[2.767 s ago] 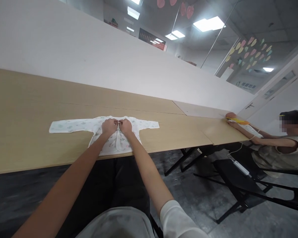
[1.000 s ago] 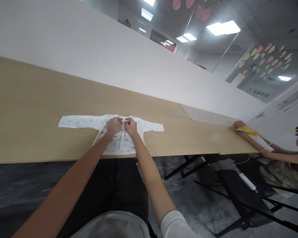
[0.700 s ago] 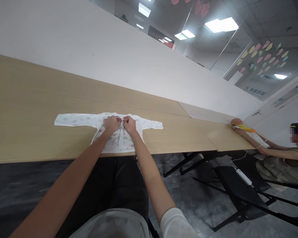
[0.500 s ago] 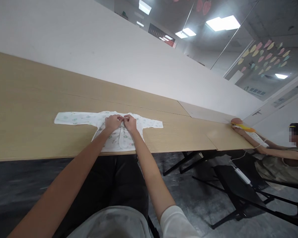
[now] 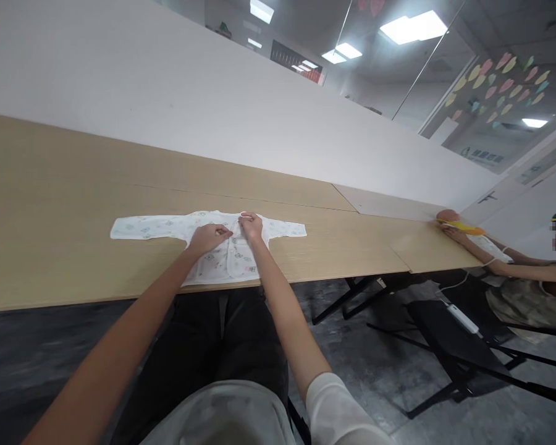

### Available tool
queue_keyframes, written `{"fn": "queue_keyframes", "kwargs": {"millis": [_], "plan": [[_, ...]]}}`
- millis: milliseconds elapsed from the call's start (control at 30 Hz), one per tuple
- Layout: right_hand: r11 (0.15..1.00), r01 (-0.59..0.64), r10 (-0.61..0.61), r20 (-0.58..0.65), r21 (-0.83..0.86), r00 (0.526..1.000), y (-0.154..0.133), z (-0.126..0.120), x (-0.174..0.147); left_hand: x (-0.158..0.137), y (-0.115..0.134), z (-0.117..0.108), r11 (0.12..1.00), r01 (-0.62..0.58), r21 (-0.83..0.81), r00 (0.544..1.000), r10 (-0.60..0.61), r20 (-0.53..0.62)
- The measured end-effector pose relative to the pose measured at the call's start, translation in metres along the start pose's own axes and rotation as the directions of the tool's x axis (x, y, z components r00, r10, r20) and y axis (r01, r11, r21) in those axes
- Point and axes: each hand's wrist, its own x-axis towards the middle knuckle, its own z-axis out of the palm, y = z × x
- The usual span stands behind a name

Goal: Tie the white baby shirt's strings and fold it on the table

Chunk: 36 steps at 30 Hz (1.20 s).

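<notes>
A small white baby shirt (image 5: 215, 266) with tiny printed motifs lies front side up at the table's near edge, its sleeves stretched out to either side. Over its upper chest, my left hand (image 5: 209, 238) has thumb and fingers pinched together at the front opening. Close by on the right, my right hand (image 5: 252, 227) is closed on the fabric just below the neckline, fingers bent. The bit of cloth between the fingertips is too small to make out clearly.
The long wooden table (image 5: 65, 185) runs along a white partition wall (image 5: 176, 105). At the far right a co-worker's hands (image 5: 454, 235) rest by a yellow item (image 5: 463, 227) and white cloth. A black folding chair (image 5: 449, 334) holds a white power strip (image 5: 463, 318).
My hands have drawn slightly apart: the left has slid lower and left of the neckline, while the right stays near the collar. The view has shifted a little.
</notes>
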Motion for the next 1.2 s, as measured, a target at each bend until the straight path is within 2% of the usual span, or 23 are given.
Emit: {"fn": "queue_keyframes", "kwargs": {"millis": [100, 167, 233, 367, 467, 600, 733, 933, 1200], "plan": [[0.998, -0.046, 0.049, 0.098, -0.03, 0.994, -0.003, -0.006, -0.007, -0.002, -0.001, 0.002, 0.999, -0.03, 0.014, 1.0, 0.03, 0.008], [0.994, 0.02, 0.003, 0.213, -0.107, 0.977, -0.005, -0.011, -0.016, -0.001, -0.003, 0.003, 0.998, -0.058, 0.027, 0.998, 0.058, 0.002], [0.977, 0.11, -0.057, 0.275, -0.183, 0.96, -0.006, -0.016, -0.025, 0.001, -0.004, 0.004, 0.997, -0.067, 0.03, 0.998, 0.067, -0.004], [0.929, 0.26, -0.178, 0.298, -0.263, 0.938, -0.006, -0.02, -0.037, 0.001, -0.005, 0.004, 0.997, -0.069, 0.021, 0.998, 0.069, -0.001], [0.917, 0.296, -0.202, 0.33, -0.268, 0.922, -0.006, -0.021, -0.038, -0.001, -0.003, 0.003, 0.998, -0.066, 0.011, 0.998, 0.066, -0.002], [0.93, 0.257, -0.172, 0.306, -0.263, 0.936, -0.008, -0.023, -0.037, -0.002, 0.0, 0.0, 0.999, -0.038, -0.009, 0.999, 0.038, -0.009], [0.943, 0.232, -0.17, 0.254, -0.24, 0.952, -0.009, -0.023, -0.038, -0.003, 0.002, -0.001, 0.994, -0.017, -0.108, 1.0, 0.018, 0.007], [0.99, 0.125, -0.106, 0.236, -0.069, 0.966, -0.007, -0.021, -0.038, -0.003, -0.001, 0.001, 0.969, -0.01, -0.249, 1.0, 0.005, -0.021], [0.99, 0.11, -0.083, 0.276, -0.083, 0.957, -0.01, -0.02, -0.042, 0.002, -0.011, 0.008, 0.968, -0.076, -0.239, 0.997, 0.068, -0.043]]}}
